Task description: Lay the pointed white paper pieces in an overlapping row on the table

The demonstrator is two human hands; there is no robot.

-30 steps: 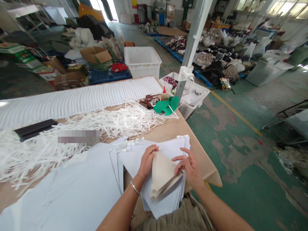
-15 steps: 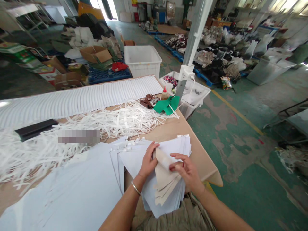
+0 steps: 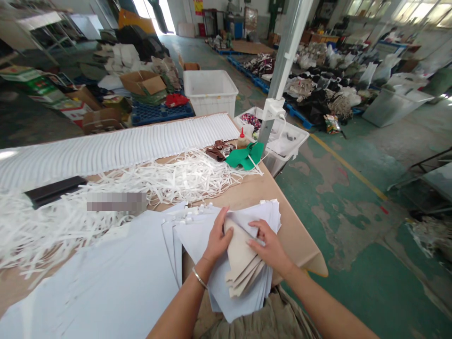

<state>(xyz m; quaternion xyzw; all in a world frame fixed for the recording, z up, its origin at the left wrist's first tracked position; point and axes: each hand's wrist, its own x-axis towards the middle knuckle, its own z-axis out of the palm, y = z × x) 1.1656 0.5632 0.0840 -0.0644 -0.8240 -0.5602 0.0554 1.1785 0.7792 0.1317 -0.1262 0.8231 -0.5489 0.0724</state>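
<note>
A stack of white die-cut paper sheets (image 3: 197, 235) lies at the near edge of the brown table (image 3: 257, 190), with its corner folded back so the beige undersides (image 3: 242, 261) show. My left hand (image 3: 217, 240) presses on the stack beside the fold, fingers pinching the turned-up edge. My right hand (image 3: 268, 247) grips the folded beige layers from the right, thumb on top. More large white sheets (image 3: 106, 278) spread out to the left.
A heap of white paper strips (image 3: 141, 183) and a row of stacked white pieces (image 3: 116, 146) cover the table's far side. A black bar (image 3: 52, 189), glue bottle (image 3: 241, 138), green scrap (image 3: 245, 157), grey post (image 3: 278, 80) and white bins (image 3: 210, 89) stand beyond.
My right hand has moved left and down onto the folded corner, pressing the beige layers flatter. My left hand stays on the stack, its fingers shifted slightly upward.
</note>
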